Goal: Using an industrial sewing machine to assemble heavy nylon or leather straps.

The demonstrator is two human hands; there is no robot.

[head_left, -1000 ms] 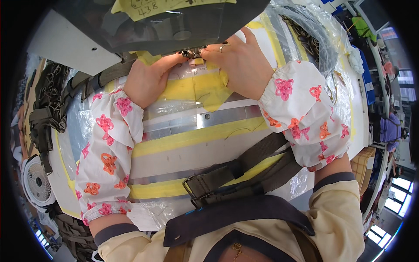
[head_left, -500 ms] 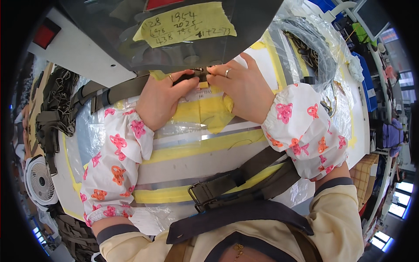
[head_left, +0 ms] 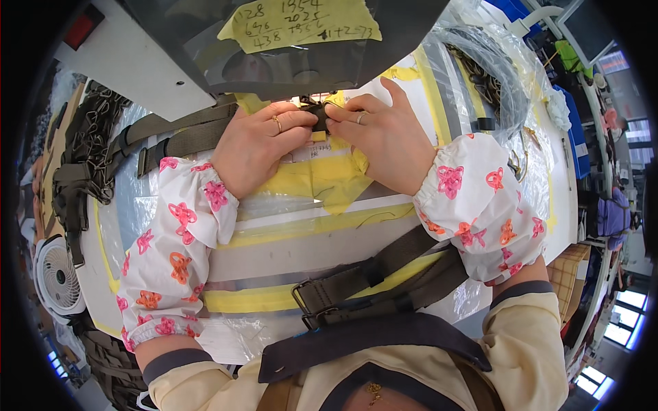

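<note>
At upper centre, webbing piece: a dark webbing piece (head_left: 319, 118) is lying between both hands' fingertips, just below the lit metal parts (head_left: 314, 100) of a sewing-machine head (head_left: 288, 65).
Left hand (head_left: 262, 149): its fingers are bending close together and touching the webbing piece's left side; cannot tell whether they are gripping or only pressing.
Right hand (head_left: 387, 140): thumb and forefinger are meeting the right side with little gap showing; a firm pinch, cannot tell.
Yellow block (head_left: 319, 136): sitting just below the piece, small.
Flat straps (head_left: 199, 139): running from upper left toward the left hand.
Buckled strap (head_left: 404, 255): slanting across lower centre, over yellow tape (head_left: 257, 300).
Upper left: metal-hooked webbing (head_left: 89, 154) is heaping up.
Lower left: a white fan (head_left: 60, 274) is standing.
Right edge: a blue bin (head_left: 574, 130) is sitting beyond clear plastic (head_left: 507, 75).
</note>
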